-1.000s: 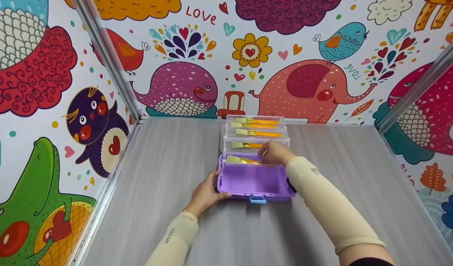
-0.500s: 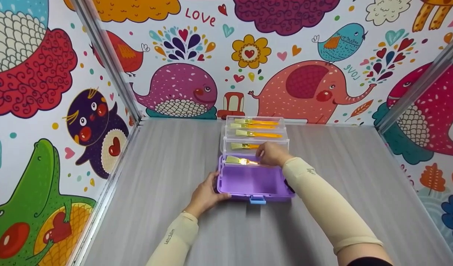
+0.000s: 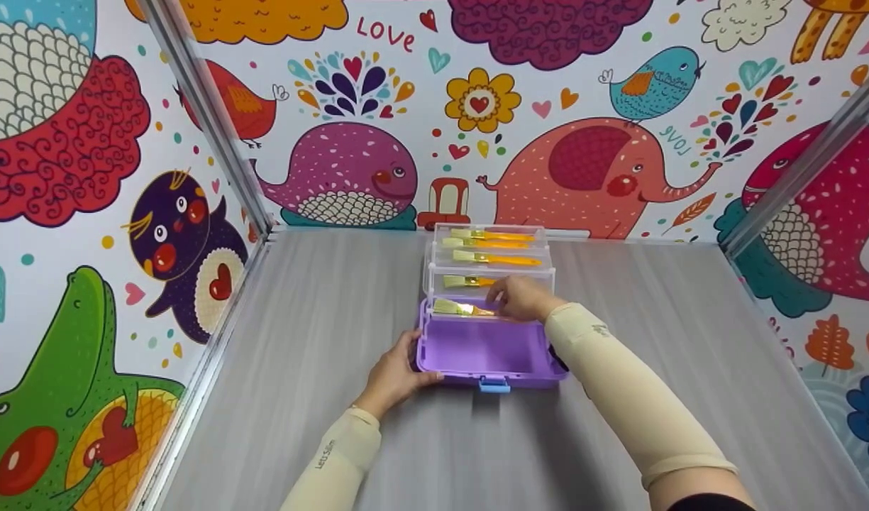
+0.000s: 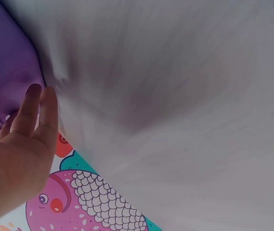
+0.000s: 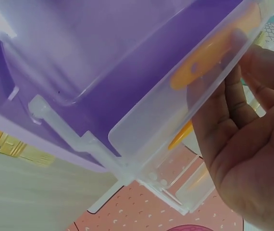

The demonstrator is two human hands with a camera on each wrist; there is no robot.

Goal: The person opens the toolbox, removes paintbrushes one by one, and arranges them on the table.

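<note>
A purple storage box (image 3: 487,348) stands open, its clear tiered trays fanned out toward the back. My left hand (image 3: 395,372) holds its front left corner, thumb at the front rim; in the left wrist view, extended fingers (image 4: 29,113) lie against the purple side. Over the lowest clear tray (image 5: 151,113), my right hand (image 3: 523,298) pinches the orange handle of a paintbrush (image 3: 459,309), whose pale bristles point left. That handle (image 5: 214,48) partly shows through the tray wall in the right wrist view. Another paintbrush (image 3: 469,282) lies in the tray above.
Several more paintbrushes (image 3: 494,260) lie in the rear trays. A blue latch (image 3: 494,385) hangs at the box's front. Another brush (image 5: 12,147) lies on the table (image 3: 320,305) beside the box. Patterned walls (image 3: 349,167) enclose the back and sides.
My right hand shifts very slightly at the lowest tray, staying at the brush handle. My left hand and the box keep their places.
</note>
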